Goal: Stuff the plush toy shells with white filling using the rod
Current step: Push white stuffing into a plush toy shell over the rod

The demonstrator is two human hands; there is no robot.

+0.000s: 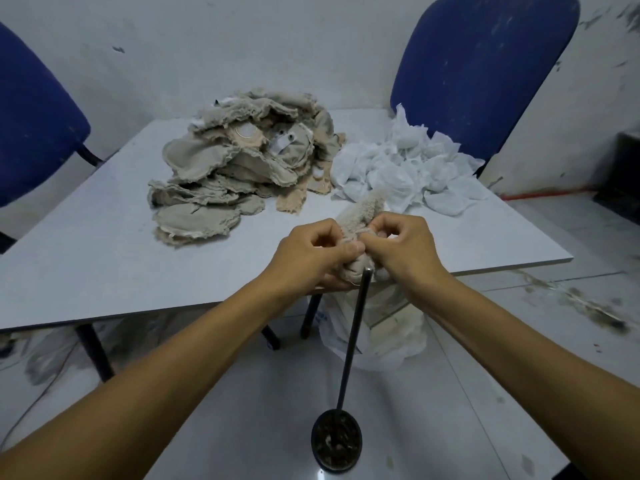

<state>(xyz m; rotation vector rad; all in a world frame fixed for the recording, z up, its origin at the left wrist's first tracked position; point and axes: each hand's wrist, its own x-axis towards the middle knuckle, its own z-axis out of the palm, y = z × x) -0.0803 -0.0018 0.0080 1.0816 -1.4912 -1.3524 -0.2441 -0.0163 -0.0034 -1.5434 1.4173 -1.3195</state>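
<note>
A beige plush toy shell [365,211] is held over the table's near edge, its fuzzy end sticking up past my fingers. My left hand [311,252] grips its left side with curled fingers, and my right hand [401,247] pinches its right side. Directly below the shell stands a dark metal rod [353,337], its tip touching the shell's underside, rising from a round black base [336,441] on the floor. A pile of flat beige shells [235,168] lies mid-table. White filling bundles [408,171] are heaped to the right of that pile.
The grey table [104,258] has dark legs. Blue chairs stand at far left [31,126] and behind the table at right [485,60]. A plastic bag of beige plush [388,337] sits on the floor under the table's edge.
</note>
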